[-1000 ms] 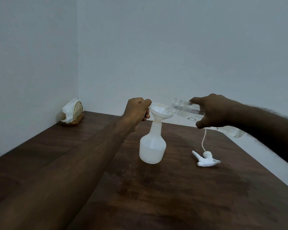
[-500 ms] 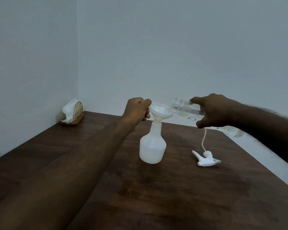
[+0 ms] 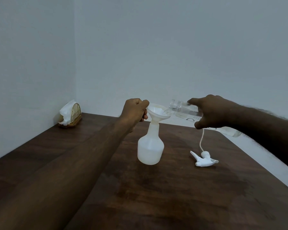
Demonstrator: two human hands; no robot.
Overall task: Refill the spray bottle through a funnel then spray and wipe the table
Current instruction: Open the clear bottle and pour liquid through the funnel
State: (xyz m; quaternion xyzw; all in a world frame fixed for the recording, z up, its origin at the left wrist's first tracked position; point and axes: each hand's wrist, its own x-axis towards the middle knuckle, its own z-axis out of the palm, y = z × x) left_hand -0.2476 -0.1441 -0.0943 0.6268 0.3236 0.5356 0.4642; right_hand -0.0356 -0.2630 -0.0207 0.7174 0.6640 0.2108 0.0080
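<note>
A white translucent spray bottle (image 3: 150, 147) stands upright on the dark wooden table (image 3: 181, 193), its top off. A white funnel (image 3: 158, 112) sits in its neck. My left hand (image 3: 134, 110) is closed on the funnel's left rim. My right hand (image 3: 211, 112) grips a clear water bottle (image 3: 181, 109), tipped nearly level, with its open mouth over the funnel's right edge. Water runs from it into the funnel. The white spray head (image 3: 204, 160) with its thin dip tube lies on the table to the right of the spray bottle.
A small golden wire holder with white tissues (image 3: 69, 115) stands in the far left corner against the wall. The table's right edge runs diagonally past my right forearm. Pale walls close the table at the left and back.
</note>
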